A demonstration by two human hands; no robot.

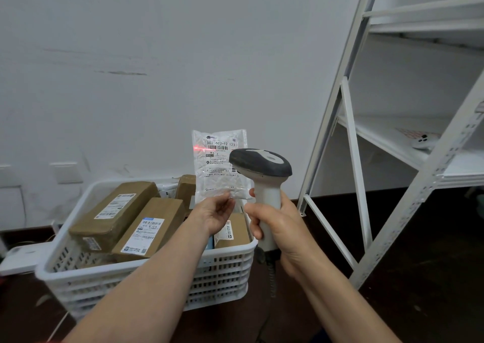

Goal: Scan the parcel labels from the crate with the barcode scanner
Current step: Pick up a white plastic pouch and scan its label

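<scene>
My left hand [216,213] pinches the lower edge of a white padded mailer [218,167] and holds it upright above the crate, label facing me. My right hand [272,225] grips the white handle of the barcode scanner [260,166], whose dark grey head points at the mailer. A red scan line crosses the barcode near the top of the label. Below stands the white slotted plastic crate [222,266] with several brown cardboard parcels [149,225] lying in it, their white labels up.
A white metal shelving rack [351,143] stands to the right, with a small white device on one shelf [424,142]. A white wall with socket plates [66,172] is behind the crate. The scanner's coiled cable [272,277] hangs down over the dark floor.
</scene>
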